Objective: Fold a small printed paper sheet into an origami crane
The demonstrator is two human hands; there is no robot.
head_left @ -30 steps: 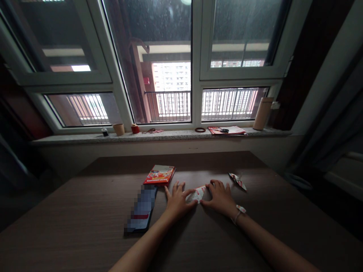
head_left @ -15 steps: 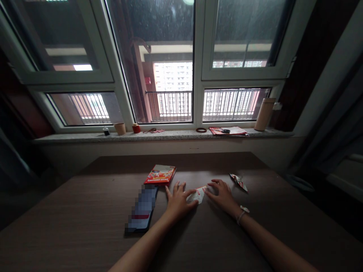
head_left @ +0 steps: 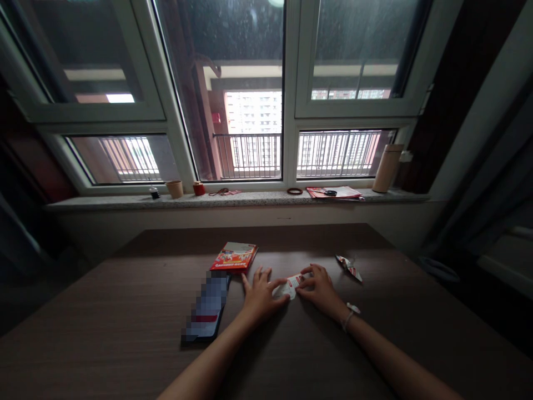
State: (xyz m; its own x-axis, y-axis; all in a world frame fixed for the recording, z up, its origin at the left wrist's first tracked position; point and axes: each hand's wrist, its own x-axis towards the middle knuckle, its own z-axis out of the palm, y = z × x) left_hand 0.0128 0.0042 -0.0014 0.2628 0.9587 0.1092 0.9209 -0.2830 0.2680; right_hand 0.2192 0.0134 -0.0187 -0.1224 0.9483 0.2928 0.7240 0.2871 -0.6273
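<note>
A small piece of white paper with red print [head_left: 291,286] lies on the table between my two hands. My left hand [head_left: 261,295] holds its left side, thumb and index finger on the paper and the other fingers spread toward the far side. On its right edge, my right hand [head_left: 318,289] has the paper between bent fingers and thumb; the fingertips partly cover it. A bracelet [head_left: 348,316] circles my right wrist. Just beyond my left hand is a red and white printed packet [head_left: 235,257], and to its near left lies a phone [head_left: 207,308].
Right of my hands is a folded, pointed piece of printed paper [head_left: 350,268] on the brown table [head_left: 125,311]. Along the windowsill [head_left: 258,198] stand a paper cup [head_left: 175,189], a red jar [head_left: 199,188], a dark ring [head_left: 295,191], scissors [head_left: 330,193] on red papers, and a flask [head_left: 387,168].
My right hand has shifted slightly left, its fingers now further over the paper's right edge. My left hand stays nearly in place.
</note>
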